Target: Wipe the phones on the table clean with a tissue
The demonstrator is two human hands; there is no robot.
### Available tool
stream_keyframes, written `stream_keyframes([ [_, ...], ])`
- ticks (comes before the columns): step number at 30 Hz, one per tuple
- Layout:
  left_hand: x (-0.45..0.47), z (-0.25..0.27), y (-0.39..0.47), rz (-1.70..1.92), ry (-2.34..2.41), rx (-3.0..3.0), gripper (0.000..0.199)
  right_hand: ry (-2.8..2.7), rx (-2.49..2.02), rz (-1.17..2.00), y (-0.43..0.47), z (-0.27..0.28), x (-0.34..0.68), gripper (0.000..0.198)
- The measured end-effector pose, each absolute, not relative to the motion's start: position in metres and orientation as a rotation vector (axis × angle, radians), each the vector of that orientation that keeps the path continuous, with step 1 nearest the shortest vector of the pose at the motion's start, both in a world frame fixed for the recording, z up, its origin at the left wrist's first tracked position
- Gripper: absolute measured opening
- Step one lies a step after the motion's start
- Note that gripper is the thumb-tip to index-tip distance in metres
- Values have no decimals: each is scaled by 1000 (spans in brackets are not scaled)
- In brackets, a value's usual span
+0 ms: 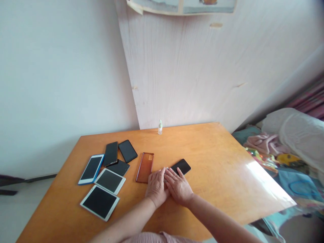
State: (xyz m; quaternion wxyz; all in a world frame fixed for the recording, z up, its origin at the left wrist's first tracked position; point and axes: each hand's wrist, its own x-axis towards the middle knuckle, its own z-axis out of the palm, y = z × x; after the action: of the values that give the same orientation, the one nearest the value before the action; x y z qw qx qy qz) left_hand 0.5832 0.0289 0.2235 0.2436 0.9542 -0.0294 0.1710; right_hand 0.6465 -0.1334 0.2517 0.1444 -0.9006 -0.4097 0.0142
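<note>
My left hand (157,187) and my right hand (179,186) rest side by side near the front of the wooden table (217,189), their fingertips almost meeting. Both have their fingers stretched out, and no held thing shows. Partly under the right fingers lies a black phone (184,166), tilted to the right; its near end is hidden. Just beyond my left hand is a clear reddish-brown phone case (144,168) with a camera cutout, its lower right corner close to or beneath the fingers. Whether anything lies under the palms I cannot tell.
At left lie a blue-edged white phone (91,169), dark phones (110,153) and white tablet-like devices (100,201), several overlapping. A small dropper bottle (160,128) stands at the back edge by the wall. Clothes and bedding (298,145) are heaped right of the table.
</note>
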Motion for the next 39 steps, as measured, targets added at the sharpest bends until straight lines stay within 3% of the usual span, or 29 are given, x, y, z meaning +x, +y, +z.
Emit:
stream_keyframes([
  [6, 583, 224, 29, 432, -78, 2619, 83, -666, -2838, -36, -137, 251, 655, 47],
  [11, 583, 225, 29, 455, -90, 2642, 80, -1115, -2656, 84, -137, 249, 653, 47],
  [17, 583, 226, 29, 440, -84, 2669, 80, -494, -2893, 12, -140, 251, 672, 49],
  [22, 583, 225, 29, 466, -91, 2657, 75, -1070, -2686, 74, -138, 247, 660, 47],
  [28, 583, 226, 30, 423, -90, 2659, 78, -515, -2886, -30, -143, 251, 670, 48],
  [34, 583, 225, 30, 464, -93, 2651, 74, -1228, -2575, 130, -139, 255, 646, 49],
  [39, 583, 222, 29, 441, -67, 2649, 76, -716, -2802, 33, -137, 253, 661, 49],
])
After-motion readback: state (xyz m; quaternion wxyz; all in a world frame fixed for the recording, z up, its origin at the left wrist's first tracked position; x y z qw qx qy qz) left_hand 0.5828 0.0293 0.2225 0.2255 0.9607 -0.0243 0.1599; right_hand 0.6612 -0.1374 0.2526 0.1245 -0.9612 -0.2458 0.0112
